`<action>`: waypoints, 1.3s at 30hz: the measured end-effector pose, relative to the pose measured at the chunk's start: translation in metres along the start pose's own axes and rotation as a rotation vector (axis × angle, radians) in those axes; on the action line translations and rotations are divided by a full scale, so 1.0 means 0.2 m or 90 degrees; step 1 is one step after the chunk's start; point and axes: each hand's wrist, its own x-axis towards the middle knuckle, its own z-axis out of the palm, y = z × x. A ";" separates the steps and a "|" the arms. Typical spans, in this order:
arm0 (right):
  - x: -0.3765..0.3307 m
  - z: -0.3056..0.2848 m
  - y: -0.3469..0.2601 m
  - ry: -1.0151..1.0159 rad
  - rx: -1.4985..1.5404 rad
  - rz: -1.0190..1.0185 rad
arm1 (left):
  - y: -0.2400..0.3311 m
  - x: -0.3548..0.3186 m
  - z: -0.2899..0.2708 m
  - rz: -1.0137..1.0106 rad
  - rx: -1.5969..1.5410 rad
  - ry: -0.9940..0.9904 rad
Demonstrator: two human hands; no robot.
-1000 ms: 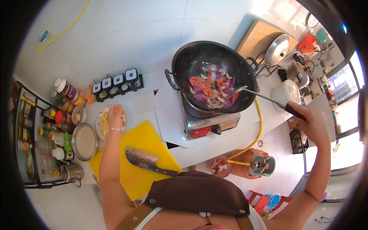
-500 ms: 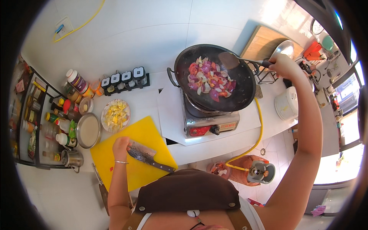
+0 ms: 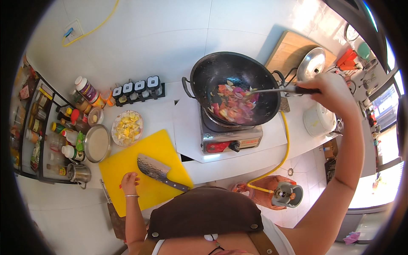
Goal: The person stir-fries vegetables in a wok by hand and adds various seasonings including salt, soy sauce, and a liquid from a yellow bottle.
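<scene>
My right hand (image 3: 333, 93) is closed round the dark handle of a metal spatula (image 3: 276, 90). The spatula's blade is hidden among cut onion and tomato pieces (image 3: 233, 102) in a black two-handled wok (image 3: 265, 100). The food is partly blurred. My left hand (image 3: 129, 183) is over the left part of a yellow cutting board (image 3: 159, 146), its fingers loosely curled and nothing clearly held in them. A small red scrap (image 3: 120, 186) shows beside it. To its right a cleaver (image 3: 159, 171) lies flat on the board, handle toward my apron.
Under the wok stands a portable gas stove (image 3: 231, 144), with a yellow hose (image 3: 285, 148) running to a gas cylinder (image 3: 287, 194). A plate of yellow food pieces (image 3: 127, 127), a round metal pan (image 3: 97, 143) and a spice rack (image 3: 138, 94) stand left. At right is a white pot (image 3: 319, 119).
My left hand has moved down and left, away from the cleaver's blade. My right hand has shifted right and nearer, turning the spatula down into the food, which has moved toward the wok's near side.
</scene>
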 end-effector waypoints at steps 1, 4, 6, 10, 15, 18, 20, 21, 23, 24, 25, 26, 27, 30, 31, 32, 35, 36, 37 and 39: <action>-0.07 -0.01 0.06 0.049 -0.036 -0.010 | -0.01 -0.01 0.00 -0.006 0.004 0.012; -0.17 -0.08 0.09 -0.014 -0.002 0.066 | -0.03 -0.04 0.00 -0.019 0.016 0.023; -0.12 0.05 0.13 -0.030 0.008 0.018 | -0.04 -0.01 0.06 -0.019 0.016 -0.012; 0.13 0.33 0.02 -0.006 -0.002 0.049 | 0.01 0.01 0.20 0.004 0.013 -0.099; 0.33 0.29 0.11 -0.034 0.020 0.167 | 0.08 -0.04 0.19 0.071 0.045 -0.085; 0.48 0.32 0.33 -0.234 0.204 0.307 | 0.06 -0.07 0.15 0.042 0.045 -0.050; 0.55 0.37 0.32 -0.289 0.332 0.320 | -0.02 -0.09 0.10 0.001 0.017 -0.041; 0.57 0.40 0.31 -0.313 0.392 0.330 | -0.03 -0.10 0.10 -0.018 -0.001 -0.043; 0.57 0.48 0.26 -0.249 0.464 0.230 | -0.03 -0.14 0.09 -0.021 0.019 -0.035; 0.57 0.50 0.23 -0.225 0.460 0.171 | -0.03 -0.16 0.08 -0.024 0.031 -0.029; 0.53 0.49 0.21 -0.139 0.370 0.088 | -0.03 -0.15 0.08 -0.022 0.036 -0.020; 0.45 0.45 0.19 -0.056 0.279 0.008 | -0.04 -0.15 0.07 -0.023 0.043 -0.014; 0.36 0.40 0.16 0.026 0.189 -0.070 | -0.05 -0.14 0.05 -0.022 0.052 -0.009; 0.10 0.06 -0.03 0.032 0.079 -0.051 | -0.11 -0.14 -0.05 -0.041 0.024 0.019; 0.03 0.01 -0.04 0.053 0.041 -0.036 | -0.11 -0.15 -0.05 -0.051 0.019 0.028; -0.04 0.00 0.02 0.087 0.025 -0.061 | -0.10 -0.15 -0.05 -0.059 0.013 0.031; -0.15 -0.09 0.01 0.056 0.013 -0.060 | -0.10 -0.16 -0.05 -0.056 0.011 0.035; -0.15 -0.06 0.02 0.051 0.023 -0.069 | -0.10 -0.15 -0.04 -0.048 0.013 0.026; -0.13 -0.01 0.04 0.047 0.035 -0.080 | -0.10 -0.14 -0.02 -0.047 0.012 0.008; -0.02 0.09 -0.06 -0.006 0.009 0.010 | -0.08 -0.09 0.04 -0.036 0.012 -0.037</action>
